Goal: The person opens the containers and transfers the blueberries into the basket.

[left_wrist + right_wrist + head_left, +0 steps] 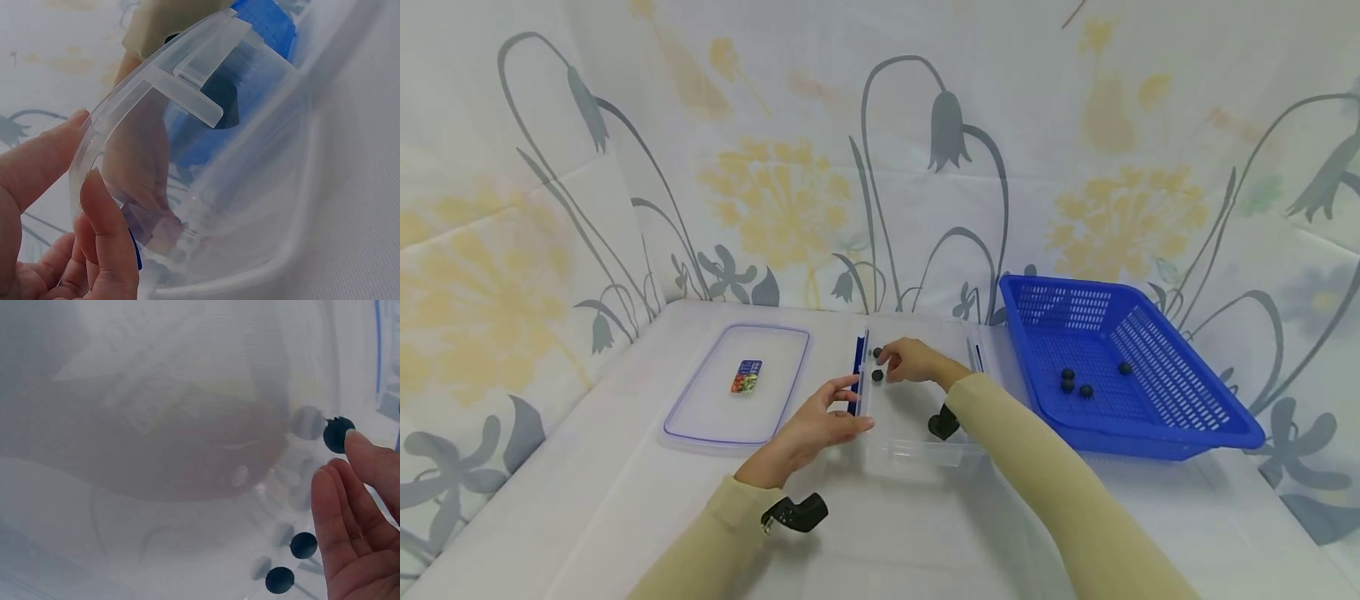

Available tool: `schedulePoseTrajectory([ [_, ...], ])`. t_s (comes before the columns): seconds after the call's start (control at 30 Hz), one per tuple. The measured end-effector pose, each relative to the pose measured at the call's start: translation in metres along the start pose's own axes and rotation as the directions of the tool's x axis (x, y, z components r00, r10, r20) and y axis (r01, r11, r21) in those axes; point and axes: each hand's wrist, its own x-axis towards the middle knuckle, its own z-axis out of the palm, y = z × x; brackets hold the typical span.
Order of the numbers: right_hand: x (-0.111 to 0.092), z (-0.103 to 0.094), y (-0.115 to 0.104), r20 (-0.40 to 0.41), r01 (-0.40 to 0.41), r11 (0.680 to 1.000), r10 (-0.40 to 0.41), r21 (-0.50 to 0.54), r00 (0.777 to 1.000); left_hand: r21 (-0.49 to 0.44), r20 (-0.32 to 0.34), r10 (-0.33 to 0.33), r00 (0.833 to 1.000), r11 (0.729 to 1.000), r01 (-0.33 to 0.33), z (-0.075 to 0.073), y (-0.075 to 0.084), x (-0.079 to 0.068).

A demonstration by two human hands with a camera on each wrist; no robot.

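A clear plastic box [917, 454] with blue side clips stands in the middle of the table. My left hand [816, 421] holds its left rim, thumb and fingers on either side of the edge in the left wrist view. My right hand [917, 362] reaches into the box by the left wall, thumb and fingertips apart. A dark blueberry [339, 435] sits right at the thumb tip. Two more blueberries, one of them nearer the fingers [304, 545], lie along the wall; the hand partly covers this group in the head view.
A blue basket [1150, 433] on the right holds several blueberries [1086, 391]. On the left lies a translucent lid [715, 417] with a blue edge and a colourful label [747, 377]. A flower-printed cloth [775, 100] hangs behind the table.
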Motion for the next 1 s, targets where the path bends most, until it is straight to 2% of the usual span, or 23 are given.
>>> schedulePoseTrajectory([
  [0.3,-0.002,0.0053,0.0011,0.104,-0.027,0.999,0.029,-0.02,0.994,0.005,0.013,-0.004,1.0,1.0,0.004,0.0005,-0.0001,-0.0001],
  [0.63,-0.0001,0.0088,-0.0039,0.158,0.059,0.997,-0.051,-0.046,0.986,0.003,-0.002,-0.004,1.0,1.0,0.004,-0.0003,0.0,0.0013],
  [0.8,-0.0004,0.0054,-0.005,0.18,0.052,0.998,-0.047,-0.023,0.983,0.006,-0.002,-0.005,1.0,1.0,0.005,-0.0004,-0.0014,0.0021],
  [1.0,-0.0009,0.0087,-0.0064,0.272,0.093,0.996,-0.089,-0.001,0.958,0.011,-0.001,-0.01,1.0,1.0,0.01,0.0001,-0.0006,0.0022],
])
